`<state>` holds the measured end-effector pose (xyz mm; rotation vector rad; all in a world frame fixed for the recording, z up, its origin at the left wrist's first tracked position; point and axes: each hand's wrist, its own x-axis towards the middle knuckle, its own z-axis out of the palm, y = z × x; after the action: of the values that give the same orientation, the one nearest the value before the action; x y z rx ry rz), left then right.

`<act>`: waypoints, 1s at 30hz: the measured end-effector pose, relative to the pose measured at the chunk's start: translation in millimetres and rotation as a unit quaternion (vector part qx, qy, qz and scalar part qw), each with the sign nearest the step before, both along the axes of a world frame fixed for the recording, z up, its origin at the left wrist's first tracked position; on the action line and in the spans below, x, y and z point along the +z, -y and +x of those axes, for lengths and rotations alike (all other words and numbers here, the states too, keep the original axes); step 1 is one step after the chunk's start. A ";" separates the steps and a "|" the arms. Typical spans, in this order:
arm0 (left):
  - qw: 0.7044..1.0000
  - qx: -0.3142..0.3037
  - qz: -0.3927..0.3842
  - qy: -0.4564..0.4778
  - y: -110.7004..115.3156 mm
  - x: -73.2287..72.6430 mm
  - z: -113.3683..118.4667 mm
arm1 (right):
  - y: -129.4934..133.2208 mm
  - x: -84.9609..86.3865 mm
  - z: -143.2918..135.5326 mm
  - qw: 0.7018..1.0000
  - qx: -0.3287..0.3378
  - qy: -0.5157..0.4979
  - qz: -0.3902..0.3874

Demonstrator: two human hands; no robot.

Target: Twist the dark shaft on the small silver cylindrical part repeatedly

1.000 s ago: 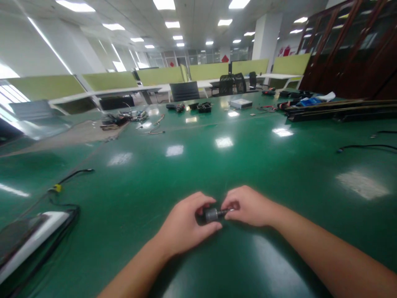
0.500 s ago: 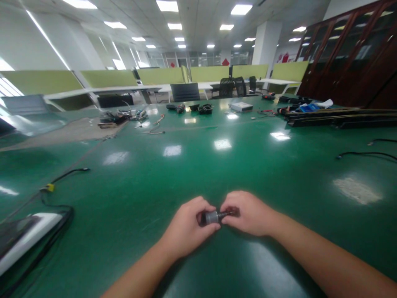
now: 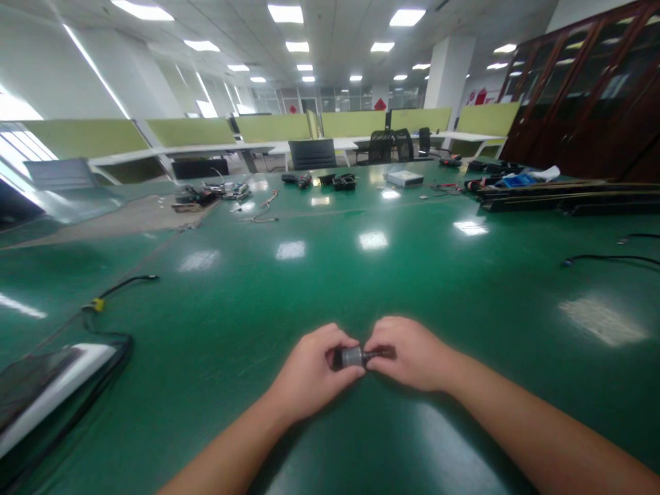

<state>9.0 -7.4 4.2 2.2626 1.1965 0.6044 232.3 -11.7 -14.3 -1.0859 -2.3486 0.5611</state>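
Near the front middle of the green table (image 3: 330,289), a small cylindrical part (image 3: 352,357) with a grey band and dark ends lies between both hands. My left hand (image 3: 312,371) pinches it between thumb and fingers from the left. A thin dark shaft joins its right side, and my right hand (image 3: 407,354) closes thumb and fingertips on that shaft. The fingertips of the two hands almost touch. The shaft's far end is partly hidden in my right palm, and fine detail is blurred.
A white-edged device (image 3: 87,364) with black cables sits at the left. Black cable ends (image 3: 608,258) lie at the right. Farther back are a drill-like tool (image 3: 298,180), a silver box (image 3: 405,179), tangled parts (image 3: 211,194) and long dark strips (image 3: 567,196).
The head view has shifted slightly, so the background sits a little farther right. Both hands keep nearly the same hold on the part.
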 end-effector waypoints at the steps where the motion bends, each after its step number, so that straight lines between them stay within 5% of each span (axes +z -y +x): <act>1: 1.000 0.000 0.000 0.000 0.1 0.2 0.0 | 0.2 0.3 0.1 1.000 -0.002 0.000 -0.002; 30: 1.000 -0.008 0.000 0.002 -0.6 0.1 -0.3 | 2.2 6.8 12.9 0.999 -0.020 0.015 -0.025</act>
<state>8.7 -6.8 4.3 2.2687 1.1755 0.6026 245.2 -13.9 -7.5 -1.1690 -2.3451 0.5941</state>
